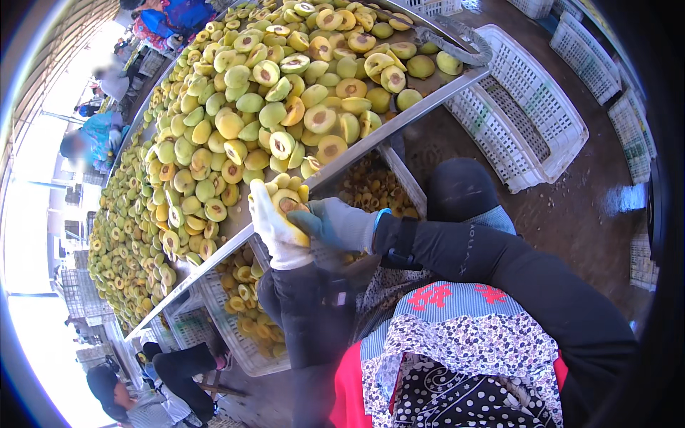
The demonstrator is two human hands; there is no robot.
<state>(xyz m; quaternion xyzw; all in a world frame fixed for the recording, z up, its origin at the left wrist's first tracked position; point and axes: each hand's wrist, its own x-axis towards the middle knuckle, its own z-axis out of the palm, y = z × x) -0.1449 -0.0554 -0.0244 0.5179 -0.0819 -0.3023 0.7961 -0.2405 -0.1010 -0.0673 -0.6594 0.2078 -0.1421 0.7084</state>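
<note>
See first the large tabletop (428, 107), with metal edge running from lower left to upper right, heaped with fruit halves (282, 146). Note below this edge a white crate (239, 346), holding more of the same. Find near the edge the right hand (342, 223), in grey-blue glove, entering level from the right, and beside it the left hand (271, 232), in white glove, pointing upward. Look between them for one yellow fruit half (289, 205), resting against the left palm, cut face outward, long axis apparently leaning from upper left to lower right. Take the left fingers as nearly straight, cupped behind it; the right fingers as curled, touching its lower right side, below the brown centre. Cannot tell whether pinching or only pressing there.
</note>
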